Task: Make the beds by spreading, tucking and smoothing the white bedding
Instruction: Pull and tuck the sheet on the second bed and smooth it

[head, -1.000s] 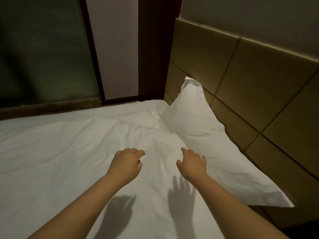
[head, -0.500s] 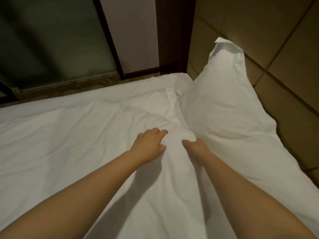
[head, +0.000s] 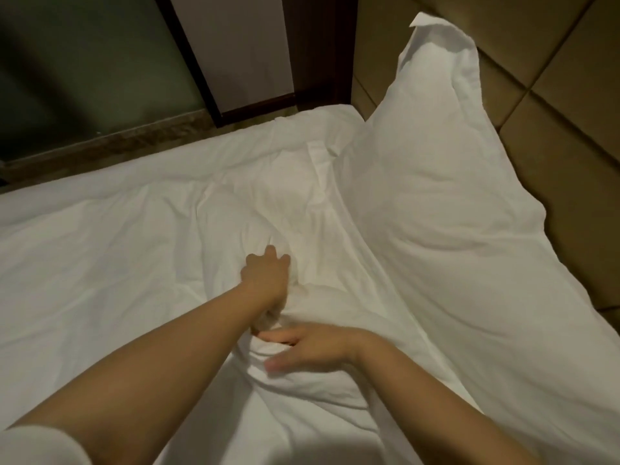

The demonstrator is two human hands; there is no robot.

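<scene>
My L hand (head: 266, 280) presses the white duvet (head: 117, 263), fingers (head: 270, 255) spread. R hand (head: 315, 347) lies straight-fingered on a bunched fold (head: 268, 348), grip unclear. I'd sweep flat, away from pillow (head: 436, 229) on the right.

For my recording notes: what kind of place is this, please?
Probably a hotel bedroom. A bed is covered in plain white bedding, and a white pillow leans against a padded panelled headboard fixed to the wall.
</scene>
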